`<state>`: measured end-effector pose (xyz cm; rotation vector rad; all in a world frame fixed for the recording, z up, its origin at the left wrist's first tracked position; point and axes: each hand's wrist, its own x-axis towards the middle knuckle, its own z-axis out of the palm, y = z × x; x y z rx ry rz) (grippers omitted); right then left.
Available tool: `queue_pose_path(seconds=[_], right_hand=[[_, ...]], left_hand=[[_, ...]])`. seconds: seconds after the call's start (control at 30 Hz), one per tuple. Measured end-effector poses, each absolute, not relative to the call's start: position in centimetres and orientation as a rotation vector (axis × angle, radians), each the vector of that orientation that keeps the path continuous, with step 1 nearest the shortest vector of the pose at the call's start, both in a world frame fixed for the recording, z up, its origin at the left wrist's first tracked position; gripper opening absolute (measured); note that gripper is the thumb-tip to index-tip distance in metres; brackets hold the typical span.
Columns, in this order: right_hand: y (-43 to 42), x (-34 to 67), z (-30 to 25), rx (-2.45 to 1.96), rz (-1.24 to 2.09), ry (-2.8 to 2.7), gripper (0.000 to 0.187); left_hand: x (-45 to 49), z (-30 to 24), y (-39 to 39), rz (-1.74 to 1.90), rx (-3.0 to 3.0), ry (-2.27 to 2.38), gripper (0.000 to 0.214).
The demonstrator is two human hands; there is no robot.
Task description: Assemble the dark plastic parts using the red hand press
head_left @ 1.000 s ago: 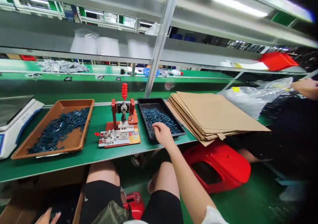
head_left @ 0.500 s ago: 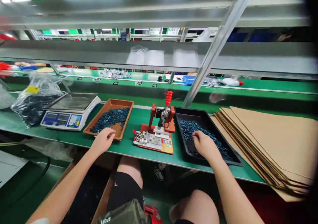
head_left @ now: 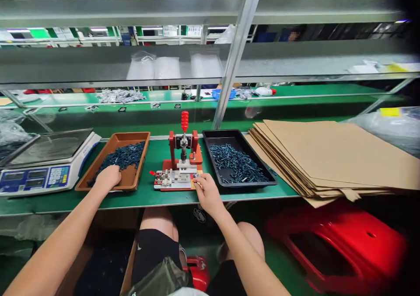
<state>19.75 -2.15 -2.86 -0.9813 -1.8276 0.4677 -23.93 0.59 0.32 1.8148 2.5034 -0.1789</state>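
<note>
My left hand (head_left: 109, 177) is over the front of the brown tray (head_left: 147, 149), its fingers curled down at the pile of small dark blue parts (head_left: 129, 155). What lies between those fingertips is hidden. At the front right corner of the hand press (head_left: 184, 144), which has a red handle, my right hand (head_left: 208, 193) is closed in a pinch beside the metal fixture (head_left: 179, 179). Anything in the pinch is too small to name. Right of the press, a black tray (head_left: 210, 135) holds many small dark blue pin-like pieces (head_left: 234, 161).
A weighing scale (head_left: 42, 173) stands left of the brown tray. Stacked brown cardboard sheets (head_left: 328, 156) lie on the right, partly over the bench edge. A red stool (head_left: 367, 239) is below them. An aluminium post (head_left: 234, 64) rises behind the press.
The view has turned right. My right hand has left the black tray and come to the press fixture. My left hand has gone from the brown tray's front edge in to the parts.
</note>
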Motion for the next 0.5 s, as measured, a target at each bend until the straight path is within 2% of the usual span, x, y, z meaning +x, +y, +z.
queue_pose_path(seconds=[0.2,0.3,0.4,0.5], right_hand=[[-0.8,18.8,-5.2,-1.000,0.405,-1.551,0.019],[-0.4,18.7,-6.0,-1.052,0.512,-1.429,0.020],[-0.3,18.6,-6.5,-1.102,0.627,-1.383,0.018],[-0.4,18.6,-6.5,-1.132,0.669,-1.389,0.015]], left_hand=[[-24.4,1.5,0.6,-0.044,1.869,2.541,0.040],[-22.8,3.1,-0.5,0.571,1.840,2.490,0.045],[-18.3,4.3,-2.2,1.242,1.600,2.105,0.049],[-12.1,4.2,-3.6,1.325,1.438,1.774,0.048]])
